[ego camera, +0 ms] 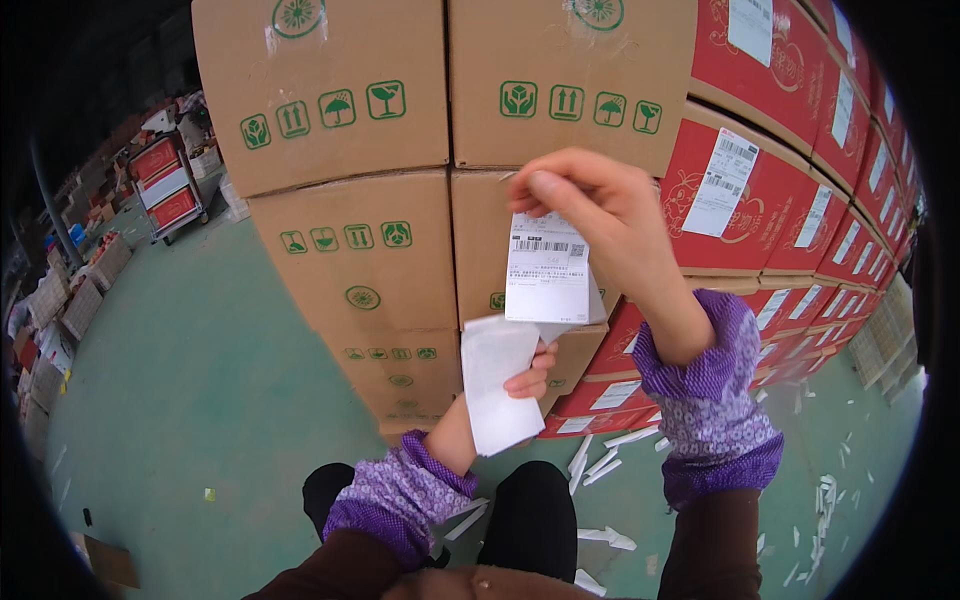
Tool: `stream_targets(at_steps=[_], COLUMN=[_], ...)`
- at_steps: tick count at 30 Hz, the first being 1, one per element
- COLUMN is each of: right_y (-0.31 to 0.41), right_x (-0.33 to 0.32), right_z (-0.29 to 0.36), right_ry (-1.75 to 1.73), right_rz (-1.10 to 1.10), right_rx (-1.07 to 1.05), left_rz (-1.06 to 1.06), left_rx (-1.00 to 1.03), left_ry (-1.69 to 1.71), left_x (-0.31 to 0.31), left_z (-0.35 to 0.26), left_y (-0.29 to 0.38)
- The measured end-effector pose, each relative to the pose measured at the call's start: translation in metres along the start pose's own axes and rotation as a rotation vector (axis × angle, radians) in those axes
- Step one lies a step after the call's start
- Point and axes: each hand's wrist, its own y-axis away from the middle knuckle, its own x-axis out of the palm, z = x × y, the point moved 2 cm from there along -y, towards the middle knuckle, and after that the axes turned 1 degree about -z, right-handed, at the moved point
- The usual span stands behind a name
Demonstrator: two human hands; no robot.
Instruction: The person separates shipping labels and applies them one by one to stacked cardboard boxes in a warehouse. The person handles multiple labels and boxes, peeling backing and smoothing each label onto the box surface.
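Note:
My left hand grips a folded wad of white label sheets at chest height, its fingers wrapped around the right side. Above it, my right hand pinches the top edge of a printed shipping label, which bears barcodes and writing. The label hangs face toward me, and greyish sheets show behind its lower right edge. Whether the label is fully apart from those sheets is hard to tell. Just behind both hands stands a stack of brown cardboard cartons with green handling symbols.
Red cartons with white labels are stacked on the right. Paper strips litter the green floor. A trolley with red boxes stands far left, near crates. A pallet leans at the right.

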Motion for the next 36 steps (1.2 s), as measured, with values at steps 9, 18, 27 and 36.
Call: stream_targets(at_steps=[9, 18, 27, 36], right_y=[0.042, 0.062, 0.251, 0.254], right_x=[0.041, 0.028, 0.074, 0.123], right_z=[-0.029, -0.058, -0.028, -0.034], right_ry=[-0.296, -0.339, -0.138, -0.322], right_rz=[0.208, 0.027, -0.248, -0.265], right_rx=[0.633, 0.486, 0.746, 0.636], left_rz=[-0.969, -1.303, -1.308, -1.206], left_rx=[-0.136, -0.249, 0.791, 1.13], left_ry=[-0.138, -1.315, -1.216, -1.229], left_x=[-0.195, -0.244, -0.061, 0.0], left_z=[0.09, 0.109, 0.04, 0.021], left_y=[0.166, 0.188, 0.12, 0.102])
